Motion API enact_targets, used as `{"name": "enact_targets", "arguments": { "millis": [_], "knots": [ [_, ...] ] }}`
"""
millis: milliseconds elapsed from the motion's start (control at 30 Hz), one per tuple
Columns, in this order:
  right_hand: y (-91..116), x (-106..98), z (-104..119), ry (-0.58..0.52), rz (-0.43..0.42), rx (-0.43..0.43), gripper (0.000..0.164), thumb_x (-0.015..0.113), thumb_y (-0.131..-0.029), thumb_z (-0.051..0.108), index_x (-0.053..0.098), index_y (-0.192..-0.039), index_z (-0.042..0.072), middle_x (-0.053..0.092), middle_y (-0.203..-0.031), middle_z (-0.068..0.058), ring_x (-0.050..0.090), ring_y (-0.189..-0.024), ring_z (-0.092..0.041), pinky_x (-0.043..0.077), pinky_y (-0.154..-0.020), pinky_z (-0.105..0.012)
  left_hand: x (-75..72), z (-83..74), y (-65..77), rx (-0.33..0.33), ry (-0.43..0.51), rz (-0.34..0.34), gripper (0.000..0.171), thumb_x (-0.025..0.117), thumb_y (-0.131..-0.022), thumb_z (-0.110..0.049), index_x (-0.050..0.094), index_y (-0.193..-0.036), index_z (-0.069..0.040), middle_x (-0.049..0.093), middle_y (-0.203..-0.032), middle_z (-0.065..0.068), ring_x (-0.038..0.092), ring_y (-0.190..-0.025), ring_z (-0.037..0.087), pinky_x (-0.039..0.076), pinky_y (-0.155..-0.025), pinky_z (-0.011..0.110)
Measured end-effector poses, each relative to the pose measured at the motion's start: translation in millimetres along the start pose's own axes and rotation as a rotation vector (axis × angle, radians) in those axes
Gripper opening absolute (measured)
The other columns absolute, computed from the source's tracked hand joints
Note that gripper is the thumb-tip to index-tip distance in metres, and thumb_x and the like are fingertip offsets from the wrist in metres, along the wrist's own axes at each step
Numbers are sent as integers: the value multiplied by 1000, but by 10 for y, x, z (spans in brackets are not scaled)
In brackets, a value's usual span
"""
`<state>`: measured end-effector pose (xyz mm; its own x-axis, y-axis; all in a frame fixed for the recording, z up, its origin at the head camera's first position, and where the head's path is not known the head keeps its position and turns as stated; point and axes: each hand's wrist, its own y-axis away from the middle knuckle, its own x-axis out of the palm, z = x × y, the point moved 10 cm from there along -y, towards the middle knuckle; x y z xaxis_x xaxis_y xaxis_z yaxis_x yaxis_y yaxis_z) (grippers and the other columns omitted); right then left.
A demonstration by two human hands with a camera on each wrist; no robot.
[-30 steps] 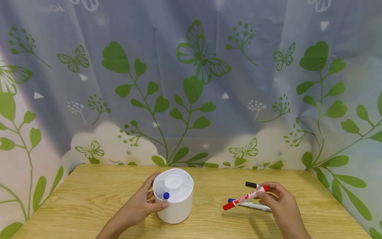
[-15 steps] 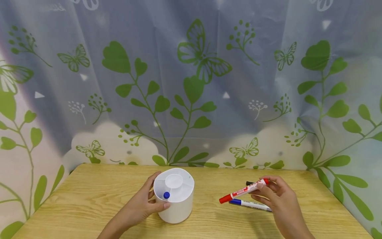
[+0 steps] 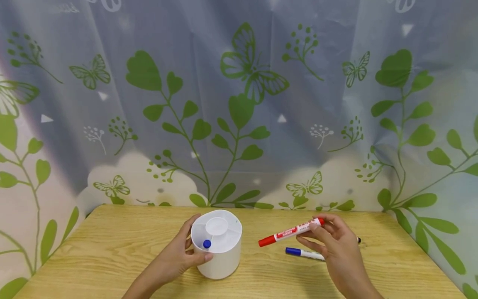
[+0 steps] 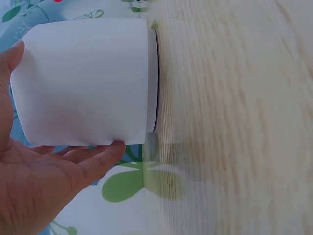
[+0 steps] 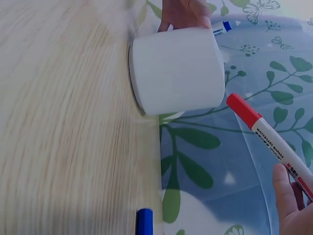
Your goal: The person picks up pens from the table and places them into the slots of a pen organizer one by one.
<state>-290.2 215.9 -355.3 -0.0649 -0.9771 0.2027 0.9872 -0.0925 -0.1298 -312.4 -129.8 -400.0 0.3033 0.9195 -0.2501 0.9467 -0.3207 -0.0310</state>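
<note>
My left hand (image 3: 175,255) grips the side of a round white pen holder (image 3: 224,263), its thumb at the front near the rim. The holder stands upright on the table, with dividers around a round middle cup. A blue-capped marker (image 3: 207,244) pokes out of its near left compartment. My right hand (image 3: 340,249) pinches a red whiteboard marker (image 3: 285,234) near one end, above the table and right of the holder. In the right wrist view the red marker (image 5: 279,142) points toward the holder's top edge, apart from it.
On the wooden table (image 3: 123,236), a blue-capped white marker (image 3: 302,252) lies below the right hand, partly hidden by it. A black marker tip (image 3: 359,240) shows just beyond that hand. A patterned curtain (image 3: 201,104) hangs behind the table.
My right hand has lifted the red marker and carried it left toward the holder. The black marker is now mostly hidden behind that hand. My left hand and the holder stay put.
</note>
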Motion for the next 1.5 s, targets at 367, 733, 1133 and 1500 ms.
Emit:
{"name": "enact_targets", "arguments": {
  "millis": [367, 733, 1133, 1500],
  "knots": [
    [10, 236, 20, -11, -27, 48, 22, 60, -105, 5, 51, -125, 6, 70, -102, 0, 76, -97, -19, 64, -91, -44, 54, -5, -21, 34, -14, -21, 113, 89, -85, -20, 12, -166, -7, 33, -165, 25, 25, -154, 57, 30, -122, 69],
    [-36, 600, 23, -50, 4, 48, 25, 61, -103, 0, 49, -126, 0, 68, -101, -4, 77, -93, -22, 65, -88, -46, 5, 37, -2, 12, -53, -94, 116, 92, -81, -21, 14, -167, -13, 44, -158, 19, 35, -151, 53, 35, -120, 67],
    [-88, 882, -48, -11, 62, -10, 25, 65, -100, -1, 53, -121, 0, 66, -101, -7, 77, -87, -24, 66, -80, -44, 54, 43, -18, -3, -59, -105, 118, 92, -81, -21, 12, -167, -14, 47, -154, 17, 48, -145, 41, 40, -117, 60],
    [-78, 1119, -128, 31, 95, -32, 23, 66, -97, -5, 57, -118, 0, 65, -102, -7, 74, -86, -22, 66, -75, -38, 55, 37, -10, -8, -57, -116, 118, 92, -82, -22, 10, -167, -13, 48, -151, 20, 52, -138, 37, 43, -115, 58]
  ]
}}
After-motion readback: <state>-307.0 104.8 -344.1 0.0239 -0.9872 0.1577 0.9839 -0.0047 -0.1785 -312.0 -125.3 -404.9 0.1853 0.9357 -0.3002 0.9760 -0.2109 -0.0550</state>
